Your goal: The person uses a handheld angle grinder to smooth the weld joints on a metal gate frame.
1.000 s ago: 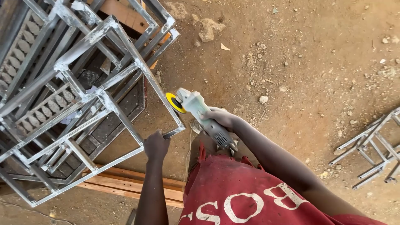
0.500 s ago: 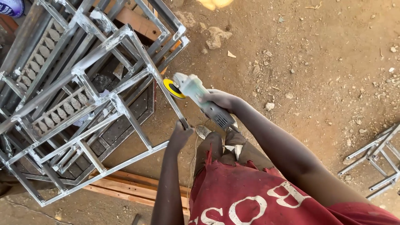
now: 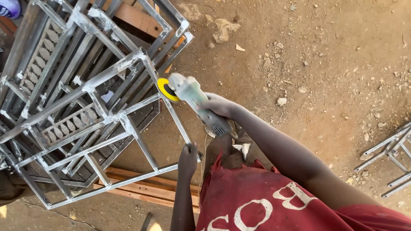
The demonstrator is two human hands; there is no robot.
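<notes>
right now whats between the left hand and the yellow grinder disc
In the head view, one bare steel frame bar runs from the left hand up to the yellow disc.

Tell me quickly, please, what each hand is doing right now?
Left hand: closed on the near corner of the metal frame.
Right hand: closed around the angle grinder, its yellow disc against the frame.

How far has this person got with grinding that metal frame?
The metal frame is already welded together; pale weld patches show at its joints. In hand: the right hand holds an angle grinder, its yellow disc at the frame's near upright bar, while the left hand grips the bottom corner. How many joints remain rough cannot be told.
</notes>
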